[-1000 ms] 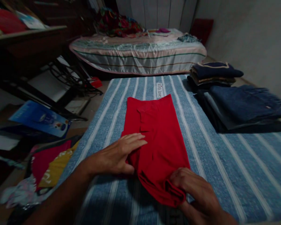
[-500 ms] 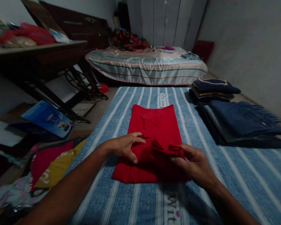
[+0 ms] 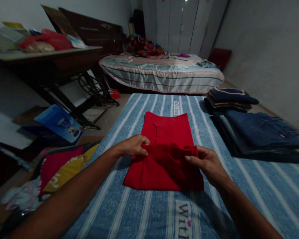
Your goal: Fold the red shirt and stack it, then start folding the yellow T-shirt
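Note:
A red garment [image 3: 164, 172], folded into a rough rectangle, lies on a blue-and-white striped sheet [image 3: 129, 215]. Its exact kind does not show. My left hand [image 3: 134, 145] pinches a raised fold of it at the left side, thumb against fingers. On the other side my right hand [image 3: 209, 162] grips the same fold at its right end, the thumb on top. Between the two hands the fold stands up off the layers beneath, which rest flat on the sheet.
Folded jeans [image 3: 259, 131] lie to the right, with a stack of folded dark clothes [image 3: 231, 96] behind them. At left are a sewing-machine table [image 3: 72, 53], a blue box [image 3: 61, 122] and a pile of clothes [image 3: 62, 172]. Another bed [image 3: 161, 78] stands beyond.
My left hand has closed from a spread pose onto the fold's left end. The fold now stretches between both hands. The view has shifted slightly left.

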Demonstrator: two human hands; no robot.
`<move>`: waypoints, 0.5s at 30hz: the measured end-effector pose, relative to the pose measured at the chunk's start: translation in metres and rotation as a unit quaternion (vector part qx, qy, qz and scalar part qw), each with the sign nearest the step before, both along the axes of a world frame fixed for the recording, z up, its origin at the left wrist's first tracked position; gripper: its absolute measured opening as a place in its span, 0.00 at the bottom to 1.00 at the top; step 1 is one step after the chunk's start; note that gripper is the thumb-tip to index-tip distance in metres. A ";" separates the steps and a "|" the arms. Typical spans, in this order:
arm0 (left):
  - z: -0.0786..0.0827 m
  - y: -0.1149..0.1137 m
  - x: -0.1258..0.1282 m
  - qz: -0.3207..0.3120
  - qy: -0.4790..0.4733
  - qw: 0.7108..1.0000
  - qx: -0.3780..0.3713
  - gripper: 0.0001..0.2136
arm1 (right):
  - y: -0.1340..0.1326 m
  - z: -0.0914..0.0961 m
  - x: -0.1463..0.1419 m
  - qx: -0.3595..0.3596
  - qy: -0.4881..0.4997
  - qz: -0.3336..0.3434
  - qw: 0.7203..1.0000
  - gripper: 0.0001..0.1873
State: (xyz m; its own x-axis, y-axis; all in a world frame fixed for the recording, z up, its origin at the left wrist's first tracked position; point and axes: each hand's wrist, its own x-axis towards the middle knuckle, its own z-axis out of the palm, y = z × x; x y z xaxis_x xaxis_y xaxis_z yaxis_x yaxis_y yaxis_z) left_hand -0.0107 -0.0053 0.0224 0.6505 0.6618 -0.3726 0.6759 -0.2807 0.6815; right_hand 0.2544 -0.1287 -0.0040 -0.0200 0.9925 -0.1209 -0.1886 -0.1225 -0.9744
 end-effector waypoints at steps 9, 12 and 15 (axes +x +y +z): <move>0.067 -0.105 -0.030 -0.020 -0.086 0.988 0.123 0.01 | -0.073 0.028 0.016 0.131 -0.102 0.164 0.972 0.06; 0.069 -0.152 -0.038 -0.099 -0.093 0.980 0.148 0.06 | -0.104 0.034 0.022 0.168 -0.158 0.257 0.938 0.04; 0.048 -0.189 -0.041 -0.160 -0.099 0.969 0.159 0.09 | -0.126 0.029 0.024 0.200 -0.218 0.298 0.907 0.02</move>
